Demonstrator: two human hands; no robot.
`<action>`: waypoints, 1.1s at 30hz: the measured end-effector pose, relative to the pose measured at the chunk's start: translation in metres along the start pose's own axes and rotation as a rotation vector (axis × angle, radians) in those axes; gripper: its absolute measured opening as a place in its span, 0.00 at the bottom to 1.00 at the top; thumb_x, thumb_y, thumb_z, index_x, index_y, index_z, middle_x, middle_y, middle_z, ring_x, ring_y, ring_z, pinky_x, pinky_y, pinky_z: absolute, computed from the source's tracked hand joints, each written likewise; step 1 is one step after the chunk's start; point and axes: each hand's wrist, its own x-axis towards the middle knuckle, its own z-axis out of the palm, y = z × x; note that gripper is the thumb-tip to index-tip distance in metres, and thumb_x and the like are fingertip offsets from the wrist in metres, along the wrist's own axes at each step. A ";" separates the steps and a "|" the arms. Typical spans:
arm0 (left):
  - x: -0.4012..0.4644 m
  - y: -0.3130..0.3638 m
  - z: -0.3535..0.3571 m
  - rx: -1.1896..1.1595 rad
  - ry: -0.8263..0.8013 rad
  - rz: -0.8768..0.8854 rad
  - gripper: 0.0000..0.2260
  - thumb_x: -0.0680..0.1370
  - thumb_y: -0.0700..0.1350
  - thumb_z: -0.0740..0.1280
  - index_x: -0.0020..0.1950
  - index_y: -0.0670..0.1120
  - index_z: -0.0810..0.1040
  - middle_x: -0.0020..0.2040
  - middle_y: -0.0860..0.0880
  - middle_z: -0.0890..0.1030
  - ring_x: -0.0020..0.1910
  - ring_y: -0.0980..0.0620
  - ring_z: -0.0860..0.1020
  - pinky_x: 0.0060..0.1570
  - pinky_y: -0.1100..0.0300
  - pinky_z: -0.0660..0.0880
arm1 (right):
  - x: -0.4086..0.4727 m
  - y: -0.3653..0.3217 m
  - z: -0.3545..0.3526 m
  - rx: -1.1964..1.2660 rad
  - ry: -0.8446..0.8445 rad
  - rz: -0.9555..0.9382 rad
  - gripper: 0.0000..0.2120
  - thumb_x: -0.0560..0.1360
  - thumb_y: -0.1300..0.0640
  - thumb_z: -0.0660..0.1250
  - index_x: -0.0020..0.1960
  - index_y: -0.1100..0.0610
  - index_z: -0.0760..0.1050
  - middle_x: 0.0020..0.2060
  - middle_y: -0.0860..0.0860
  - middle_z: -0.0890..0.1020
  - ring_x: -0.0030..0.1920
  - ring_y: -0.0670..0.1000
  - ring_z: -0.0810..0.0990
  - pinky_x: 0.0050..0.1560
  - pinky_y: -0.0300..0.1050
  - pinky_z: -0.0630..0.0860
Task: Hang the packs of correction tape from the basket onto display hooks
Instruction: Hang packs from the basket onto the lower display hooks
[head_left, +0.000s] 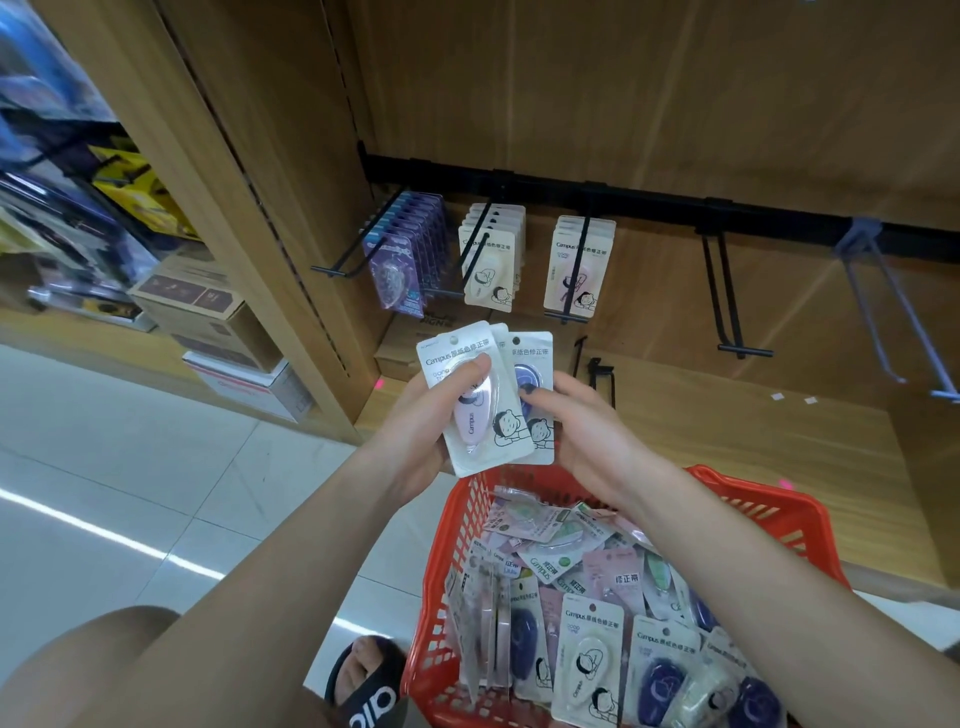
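Observation:
My left hand (436, 415) grips a small fan of correction tape packs, thumb pressed on the front pink pack (475, 410). My right hand (576, 431) pinches the blue pack (530, 374) behind it from the right. Both hands are raised above the red basket (441, 597), which holds several more packs (592, 649). Ahead, the black rail carries hooks with purple packs (400, 260), cream packs (488, 265) and pink packs (574, 270). An empty black hook (727, 306) hangs to their right.
A grey hook (898, 322) juts out at the far right of the rail. The wooden shelf board (727, 415) lies below the hooks. Cardboard boxes (208, 317) stand at the left by the wooden upright. My sandalled foot (369, 680) is beside the basket.

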 end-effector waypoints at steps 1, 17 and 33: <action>0.000 0.000 0.000 0.002 0.004 0.002 0.13 0.83 0.54 0.68 0.66 0.53 0.81 0.59 0.46 0.87 0.58 0.41 0.85 0.63 0.32 0.77 | 0.000 0.000 0.000 0.002 0.002 0.002 0.13 0.84 0.62 0.64 0.67 0.57 0.79 0.58 0.58 0.86 0.60 0.60 0.85 0.64 0.67 0.79; -0.003 0.004 0.006 -0.007 0.016 0.036 0.09 0.84 0.52 0.66 0.63 0.56 0.81 0.56 0.49 0.88 0.53 0.47 0.87 0.42 0.50 0.85 | -0.003 -0.002 -0.005 0.003 0.125 -0.029 0.10 0.84 0.61 0.64 0.63 0.60 0.79 0.55 0.59 0.87 0.57 0.61 0.86 0.59 0.63 0.82; 0.011 -0.006 0.032 0.031 0.051 0.038 0.11 0.81 0.50 0.71 0.63 0.52 0.81 0.53 0.47 0.88 0.47 0.46 0.88 0.37 0.52 0.83 | -0.041 0.002 -0.073 -0.124 0.480 -0.134 0.08 0.82 0.63 0.62 0.51 0.56 0.79 0.49 0.50 0.89 0.54 0.55 0.87 0.56 0.58 0.81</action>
